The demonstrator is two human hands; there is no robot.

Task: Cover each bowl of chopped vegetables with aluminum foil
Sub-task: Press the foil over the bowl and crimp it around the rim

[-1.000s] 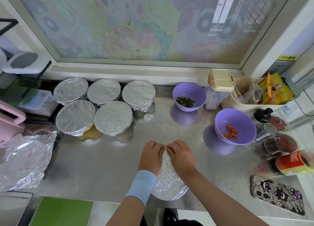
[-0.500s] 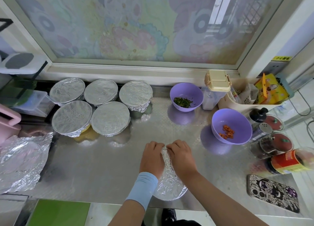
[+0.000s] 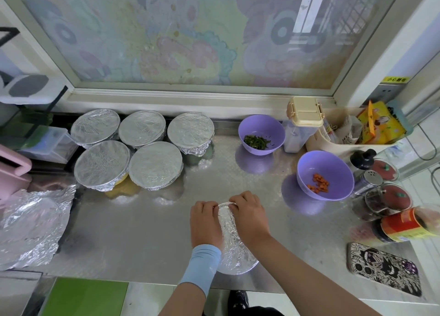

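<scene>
Both hands work close together at the near edge of the steel counter (image 3: 142, 232). The left hand (image 3: 206, 220) and the right hand (image 3: 250, 217) flank one bowl, their fingers curled over its far rim and pinching the foil (image 3: 234, 251) down there, knuckles almost touching. The bowl itself is hidden under the sheet, so its contents cannot be told. I judge the step to be crimping the far edge of this cover.

At far left lies a loose foil sheet (image 3: 31, 227), rumpled and dished as if moulded round something. Next to it stand five covered bowls (image 3: 154, 164) in two rows, touching one another, their tops drawn flat and finely wrinkled, their skirts creased under the rims. Right of the hands, well apart from them, sit two open bowls of smooth lilac plastic: the green-vegetable bowl (image 3: 262, 132) at the back and the carrot bowl (image 3: 325, 175) nearer, holding small orange cubes. Glass jars (image 3: 388, 199) and a patterned phone (image 3: 383, 268) crowd the right edge.

The next move probably calls for running the fingers round the rim to seal it, then taking fresh foil for the two open bowls. Thin foil tears easily, so gentle pressure seems wise.
</scene>
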